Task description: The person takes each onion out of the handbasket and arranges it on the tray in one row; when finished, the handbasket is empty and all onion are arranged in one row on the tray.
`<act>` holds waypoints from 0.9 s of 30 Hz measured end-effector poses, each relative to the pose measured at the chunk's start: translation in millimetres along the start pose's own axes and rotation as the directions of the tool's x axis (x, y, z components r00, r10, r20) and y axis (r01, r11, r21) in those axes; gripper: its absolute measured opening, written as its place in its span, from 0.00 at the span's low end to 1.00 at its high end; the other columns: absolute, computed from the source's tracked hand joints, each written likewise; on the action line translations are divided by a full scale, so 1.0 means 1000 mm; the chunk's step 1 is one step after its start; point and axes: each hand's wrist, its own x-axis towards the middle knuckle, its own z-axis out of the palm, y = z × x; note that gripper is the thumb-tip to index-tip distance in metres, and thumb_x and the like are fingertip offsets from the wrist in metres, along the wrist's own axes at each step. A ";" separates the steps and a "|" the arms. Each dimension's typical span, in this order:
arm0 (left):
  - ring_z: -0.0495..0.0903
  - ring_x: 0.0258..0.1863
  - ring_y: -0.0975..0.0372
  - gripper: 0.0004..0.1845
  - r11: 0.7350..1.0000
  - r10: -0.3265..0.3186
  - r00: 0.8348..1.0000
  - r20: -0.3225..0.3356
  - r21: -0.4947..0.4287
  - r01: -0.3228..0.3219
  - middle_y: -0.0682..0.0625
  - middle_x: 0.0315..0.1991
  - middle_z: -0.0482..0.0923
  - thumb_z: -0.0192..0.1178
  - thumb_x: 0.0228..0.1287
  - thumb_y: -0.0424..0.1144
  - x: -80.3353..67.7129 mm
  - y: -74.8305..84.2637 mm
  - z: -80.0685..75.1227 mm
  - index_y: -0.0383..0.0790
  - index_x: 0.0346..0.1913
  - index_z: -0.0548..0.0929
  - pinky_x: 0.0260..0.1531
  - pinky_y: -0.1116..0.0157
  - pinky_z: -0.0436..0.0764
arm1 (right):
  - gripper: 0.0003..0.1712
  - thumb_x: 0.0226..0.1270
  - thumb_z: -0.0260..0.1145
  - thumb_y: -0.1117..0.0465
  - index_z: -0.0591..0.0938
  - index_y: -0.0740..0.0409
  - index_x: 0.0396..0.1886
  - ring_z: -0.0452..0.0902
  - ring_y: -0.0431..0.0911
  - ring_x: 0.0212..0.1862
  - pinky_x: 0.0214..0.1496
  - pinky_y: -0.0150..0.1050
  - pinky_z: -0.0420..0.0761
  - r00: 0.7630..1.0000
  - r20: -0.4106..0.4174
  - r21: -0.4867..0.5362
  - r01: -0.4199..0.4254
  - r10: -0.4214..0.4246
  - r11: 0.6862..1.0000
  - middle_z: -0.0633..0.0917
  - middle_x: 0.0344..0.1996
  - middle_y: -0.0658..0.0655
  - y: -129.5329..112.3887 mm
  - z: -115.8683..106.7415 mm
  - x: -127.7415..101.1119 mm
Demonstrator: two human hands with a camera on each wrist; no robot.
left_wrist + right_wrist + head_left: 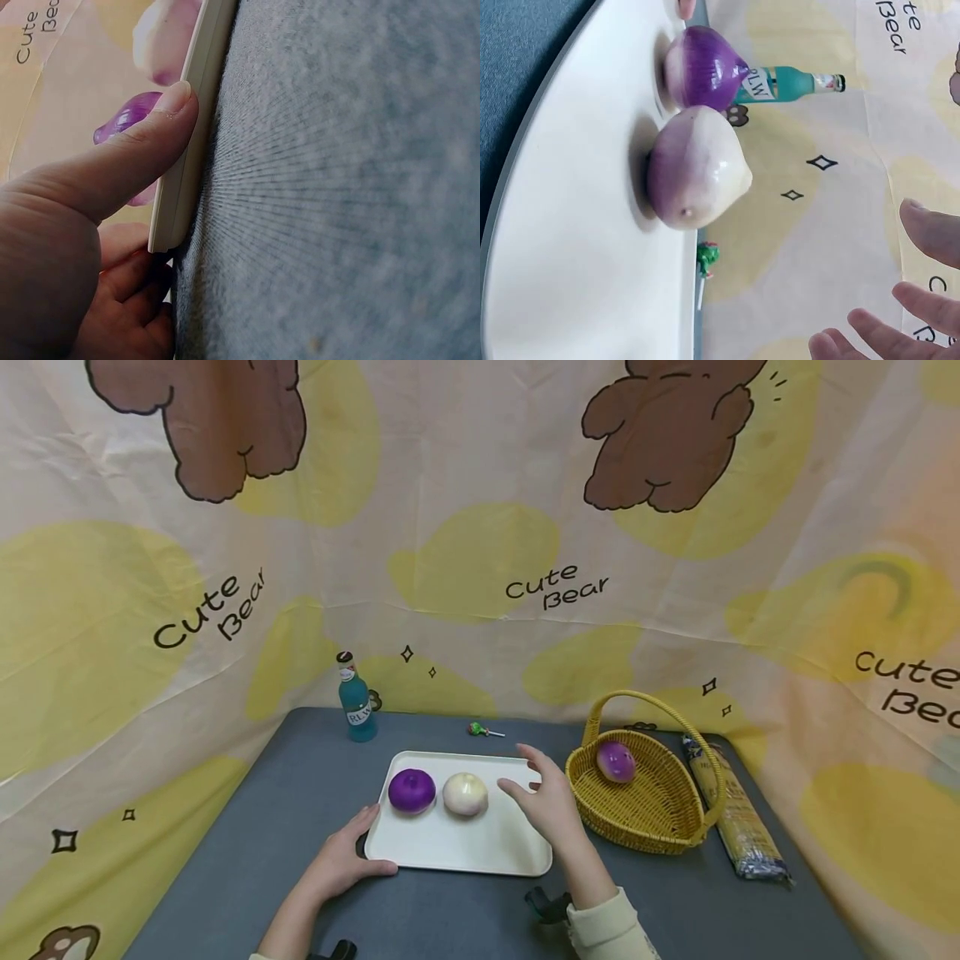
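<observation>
A white tray (450, 853) carries a purple onion (412, 791) and a paler, white-and-purple onion (465, 794) side by side. At its front left corner, my left hand (341, 858) holds the tray, the thumb against the front rim and the fingers along the left side. In the left wrist view, the thumb (142, 154) presses on the tray's edge (176, 202). My right hand (550, 799) hovers over the tray's right part, fingers spread and holding nothing. In the right wrist view, its fingers (885, 334) are apart from the pale onion (697, 169).
Right of the tray stands a yellow wicker basket (637, 835) with a tall handle and a purple, round thing (617, 762) inside. A long clear packet (742, 818) lies beyond it. A blue bottle (357, 702) stands at the back left; a lollipop (483, 730) lies behind the tray.
</observation>
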 end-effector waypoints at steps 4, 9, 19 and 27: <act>0.54 0.77 0.39 0.64 1.000 -0.004 1.000 -0.002 -0.006 0.004 0.35 0.78 0.56 0.80 0.42 0.60 0.000 -0.001 0.000 0.39 0.79 0.59 0.69 0.34 0.60 | 0.37 0.61 0.77 0.56 0.76 0.55 0.69 0.73 0.62 0.67 0.60 0.58 0.80 1.000 -0.015 -0.015 -0.018 0.018 1.000 0.79 0.66 0.60 0.002 -0.006 0.000; 0.54 0.77 0.39 0.64 1.000 -0.001 1.000 -0.007 -0.001 0.001 0.35 0.78 0.56 0.80 0.42 0.60 0.000 -0.003 0.001 0.38 0.79 0.59 0.68 0.33 0.60 | 0.37 0.61 0.77 0.56 0.76 0.54 0.69 0.74 0.60 0.67 0.60 0.56 0.80 0.998 -0.044 -0.046 -0.046 0.044 0.998 0.79 0.66 0.60 0.007 -0.014 0.000; 0.54 0.77 0.38 0.64 1.000 0.003 1.000 -0.007 0.011 -0.003 0.35 0.78 0.56 0.80 0.42 0.61 0.000 -0.004 0.002 0.39 0.79 0.59 0.68 0.33 0.60 | 0.37 0.61 0.77 0.55 0.75 0.56 0.69 0.74 0.59 0.67 0.62 0.55 0.80 0.993 -0.097 -0.090 -0.080 0.071 0.993 0.78 0.67 0.61 0.022 -0.037 0.005; 0.54 0.77 0.38 0.63 1.000 0.019 1.000 0.000 0.012 -0.019 0.34 0.78 0.55 0.80 0.43 0.60 -0.001 -0.004 0.001 0.39 0.79 0.58 0.68 0.33 0.60 | 0.38 0.63 0.76 0.53 0.74 0.59 0.70 0.72 0.60 0.69 0.64 0.56 0.78 0.988 -0.125 -0.094 -0.106 0.094 0.990 0.77 0.67 0.65 0.039 -0.063 0.014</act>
